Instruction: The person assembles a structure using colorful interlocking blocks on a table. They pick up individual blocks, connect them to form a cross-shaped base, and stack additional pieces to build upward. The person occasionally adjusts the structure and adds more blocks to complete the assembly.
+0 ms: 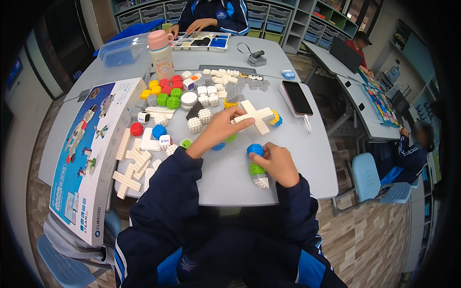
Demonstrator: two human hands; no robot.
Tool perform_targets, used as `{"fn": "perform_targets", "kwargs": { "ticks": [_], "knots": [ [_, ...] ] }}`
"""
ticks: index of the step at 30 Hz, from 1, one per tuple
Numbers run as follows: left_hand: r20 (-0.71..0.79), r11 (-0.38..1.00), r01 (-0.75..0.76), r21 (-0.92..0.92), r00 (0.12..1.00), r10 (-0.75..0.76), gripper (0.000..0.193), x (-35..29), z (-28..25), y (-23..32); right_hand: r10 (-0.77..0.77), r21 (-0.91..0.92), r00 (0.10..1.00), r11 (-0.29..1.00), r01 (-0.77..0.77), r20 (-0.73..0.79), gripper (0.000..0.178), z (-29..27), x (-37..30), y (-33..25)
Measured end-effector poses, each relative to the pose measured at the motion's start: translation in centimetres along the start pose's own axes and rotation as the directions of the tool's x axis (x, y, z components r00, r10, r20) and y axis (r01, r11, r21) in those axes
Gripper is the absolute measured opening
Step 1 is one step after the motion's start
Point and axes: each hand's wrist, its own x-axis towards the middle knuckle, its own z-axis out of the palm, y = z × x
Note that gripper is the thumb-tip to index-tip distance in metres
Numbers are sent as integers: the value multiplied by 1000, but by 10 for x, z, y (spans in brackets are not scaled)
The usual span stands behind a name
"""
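Observation:
My left hand (220, 127) grips one arm of a white studded cross-shaped plate (259, 119), thumb on top. A yellow and blue piece (276, 118) shows at the plate's right end. Beneath the left wrist, a blue block (218, 146) and a green block (231, 138) are partly hidden. Closer to me, my right hand (282, 165) is closed on a short stack of building blocks. Its parts are a round blue block (255, 150), a green block (257, 169) and a white tapered piece (261, 181). Fingers hide the stack's middle.
Loose coloured blocks (173, 98) cover the table's left half, with white plates (127, 180) near the front edge. A large box (86, 158) leans along the left side. A bottle (161, 57) stands behind the blocks; a phone (296, 98) lies right. Someone sits opposite at a parts tray (201, 42).

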Motion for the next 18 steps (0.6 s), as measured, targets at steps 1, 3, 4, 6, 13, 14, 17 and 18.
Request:
{"fn": "perform_targets", "kwargs": {
  "ticks": [1, 3, 4, 6, 13, 14, 17, 18],
  "knots": [
    [-6, 1000, 13, 28, 1000, -13, 50, 1, 0, -1, -11, 136, 1000, 991, 8, 17, 50, -4, 3, 7],
    [-17, 998, 22, 66, 1000, -21, 53, 1, 1, -1, 36, 338, 998, 940, -51, 49, 43, -9, 5, 18],
    [-22, 997, 17, 81, 1000, -15, 54, 1, 1, -2, 54, 388, 997, 919, -70, 52, 41, -12, 6, 22],
    [-43, 994, -4, 107, 999, 8, 55, 1, 2, -1, 129, 456, 989, 877, -150, 76, 38, -15, 5, 28],
    [-117, 973, 6, 230, 993, 22, 61, -2, 4, 5, 197, 740, 980, 664, -109, -32, 41, -20, -9, 40],
    [-120, 970, 25, 242, 993, 4, 62, -2, 5, 6, 198, 753, 979, 651, -98, -44, 40, -19, -11, 43],
    [-161, 948, -27, 318, 983, 82, 68, -3, 7, 8, 221, 768, 957, 640, 3, -187, 37, -9, -17, 52],
    [-165, 938, -67, 339, 978, 130, 71, -4, 7, 10, 269, 775, 936, 632, 5, -226, 36, -5, -20, 54]
  ]
}}
